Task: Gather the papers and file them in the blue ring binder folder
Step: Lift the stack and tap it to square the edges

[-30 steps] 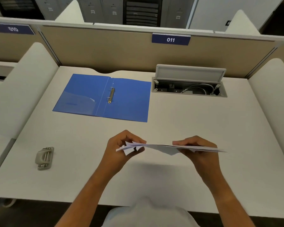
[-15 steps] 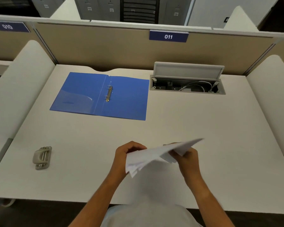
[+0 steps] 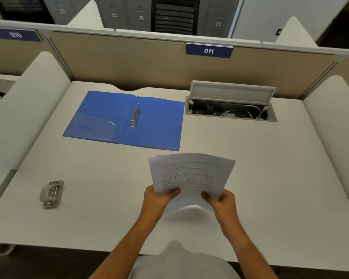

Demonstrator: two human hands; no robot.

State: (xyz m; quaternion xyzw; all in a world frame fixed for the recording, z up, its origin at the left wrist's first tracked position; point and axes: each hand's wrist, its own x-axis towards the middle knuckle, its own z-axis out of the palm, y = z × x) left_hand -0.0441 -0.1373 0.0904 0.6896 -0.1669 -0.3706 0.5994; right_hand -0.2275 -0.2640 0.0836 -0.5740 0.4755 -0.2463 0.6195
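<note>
Papers (image 3: 191, 176) are seen from the head camera as a slightly fanned stack held up over the tabletop (image 3: 270, 168), with the printed face and its small table turned toward the viewer and the top edge bowed. The lower left corner is pinched by the left hand (image 3: 159, 200), thumb laid on the front sheet, and the lower right corner is pinched the same way by the right hand (image 3: 222, 202), so each grip is clamped on the stack. The blue ring binder folder (image 3: 101, 117) is spread open and flat on the tabletop, beyond the papers and to their left, apart from them. Its metal rings (image 3: 136, 117) are seen beside the spine; whether they are parted cannot be told. A grey hole punch (image 3: 51, 194) is placed near the left edge, well apart from everything else. A recessed cable box (image 3: 230, 112) with a raised lid is set at the back right, below a label (image 3: 209, 50) marked 011.
</note>
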